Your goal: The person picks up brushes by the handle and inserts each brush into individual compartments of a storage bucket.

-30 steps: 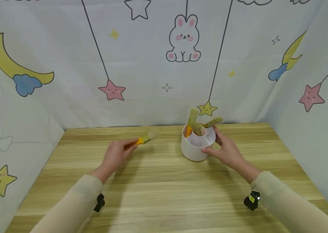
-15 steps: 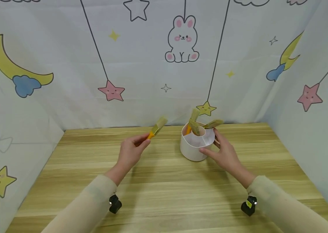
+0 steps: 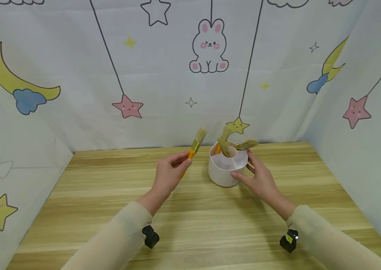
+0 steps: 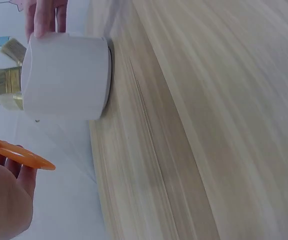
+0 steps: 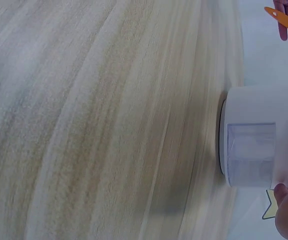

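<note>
My left hand (image 3: 167, 175) pinches a paintbrush (image 3: 196, 144) by its orange handle, bristles up, in the air left of the holder. The left wrist view shows that handle (image 4: 25, 156) pointing down past the fingers, apart from the holder. A white round divided holder (image 3: 223, 176) stands upright on the table, with several paintbrushes (image 3: 247, 144) leaning in its rear and middle compartments. The front compartments show no brush. My right hand (image 3: 261, 178) grips the holder's right side, thumb at the front; its other fingers are partly hidden. On the holder's side is a clear box-like part (image 5: 251, 155).
The wooden table (image 3: 197, 221) extends to a white printed curtain (image 3: 163, 75) close behind the holder. Curtains also line both sides. Each sleeve has a small black camera (image 3: 150, 236) at the wrist.
My left hand has moved right toward the holder, and the paintbrush in it has swung from nearly level to bristles up. My right hand stays on the holder.
</note>
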Available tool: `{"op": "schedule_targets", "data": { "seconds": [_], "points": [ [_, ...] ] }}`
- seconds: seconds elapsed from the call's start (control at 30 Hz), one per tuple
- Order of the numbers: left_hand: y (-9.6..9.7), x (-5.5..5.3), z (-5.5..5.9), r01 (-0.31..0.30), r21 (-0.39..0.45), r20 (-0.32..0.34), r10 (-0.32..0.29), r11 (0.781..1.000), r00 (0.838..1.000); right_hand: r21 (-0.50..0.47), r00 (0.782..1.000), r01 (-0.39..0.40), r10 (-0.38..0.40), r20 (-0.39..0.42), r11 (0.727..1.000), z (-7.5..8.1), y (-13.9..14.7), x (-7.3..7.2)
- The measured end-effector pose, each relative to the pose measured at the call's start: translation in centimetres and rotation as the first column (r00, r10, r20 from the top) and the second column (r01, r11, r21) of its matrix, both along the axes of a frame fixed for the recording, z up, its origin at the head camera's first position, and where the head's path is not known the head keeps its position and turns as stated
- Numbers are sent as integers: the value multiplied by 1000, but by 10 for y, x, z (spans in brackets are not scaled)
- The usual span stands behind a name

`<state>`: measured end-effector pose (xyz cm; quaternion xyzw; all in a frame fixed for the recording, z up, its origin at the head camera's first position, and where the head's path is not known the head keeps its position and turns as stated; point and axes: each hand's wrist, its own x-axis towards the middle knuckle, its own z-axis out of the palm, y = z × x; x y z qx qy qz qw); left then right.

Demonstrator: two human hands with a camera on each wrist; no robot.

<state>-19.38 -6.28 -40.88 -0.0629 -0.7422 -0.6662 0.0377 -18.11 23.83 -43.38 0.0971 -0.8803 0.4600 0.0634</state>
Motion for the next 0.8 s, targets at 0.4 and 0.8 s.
{"op": "schedule_targets", "data": {
  "seconds": [0.4, 0.8],
  "points": [
    [31, -1, 9, -27, 156, 38, 21, 987, 999, 3, 999, -17, 18, -40, 1000, 0, 1, 1],
    [51, -3, 18, -69, 327, 103, 37, 943, 994, 32, 999, -51, 51, 3, 998, 2, 16, -7]
  ]
}}
